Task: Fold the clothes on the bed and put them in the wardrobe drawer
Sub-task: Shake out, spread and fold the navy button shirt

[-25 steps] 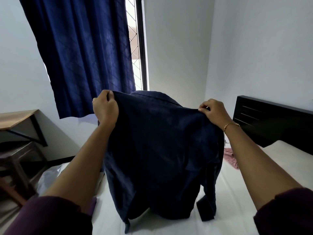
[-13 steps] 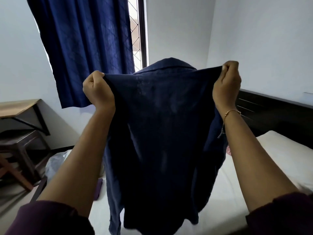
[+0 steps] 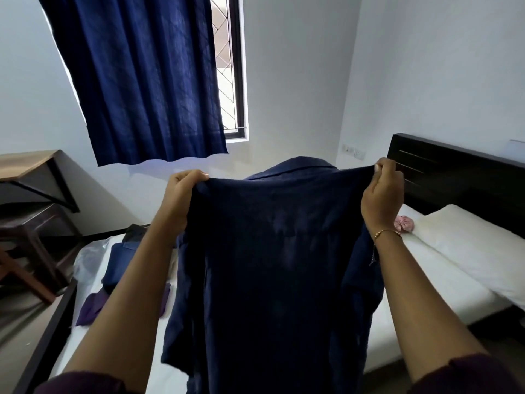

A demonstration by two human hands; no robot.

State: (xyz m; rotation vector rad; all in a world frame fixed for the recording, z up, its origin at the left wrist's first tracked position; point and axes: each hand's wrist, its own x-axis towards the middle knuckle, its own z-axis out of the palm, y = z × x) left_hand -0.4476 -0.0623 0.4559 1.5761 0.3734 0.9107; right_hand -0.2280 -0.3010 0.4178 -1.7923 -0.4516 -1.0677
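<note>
A dark navy collared shirt [image 3: 272, 268] hangs spread out in front of me above the white bed [image 3: 443, 274]. My left hand [image 3: 179, 200] grips its left shoulder and my right hand [image 3: 383, 194] pinches its right shoulder, both held up at the same height. The collar [image 3: 298, 166] droops away from me behind the top edge. The shirt's lower part falls below the frame and hides much of the mattress. More clothes lie on the bed's left side: a folded blue garment [image 3: 125, 263], a purple one [image 3: 91, 305] and a dark one [image 3: 136, 231].
A black headboard [image 3: 454, 177] and white pillow [image 3: 471, 240] are at the right, with a small pink item [image 3: 404, 223] beside the pillow. A wooden desk [image 3: 25, 166] and dark stool [image 3: 31, 228] stand at the left. A blue curtain [image 3: 147, 81] covers the window.
The shirt was lifted off the bed and stretched wide between both hands. My view has since tilted down, so hands and shirt sit lower in the frame and more of the bed shows.
</note>
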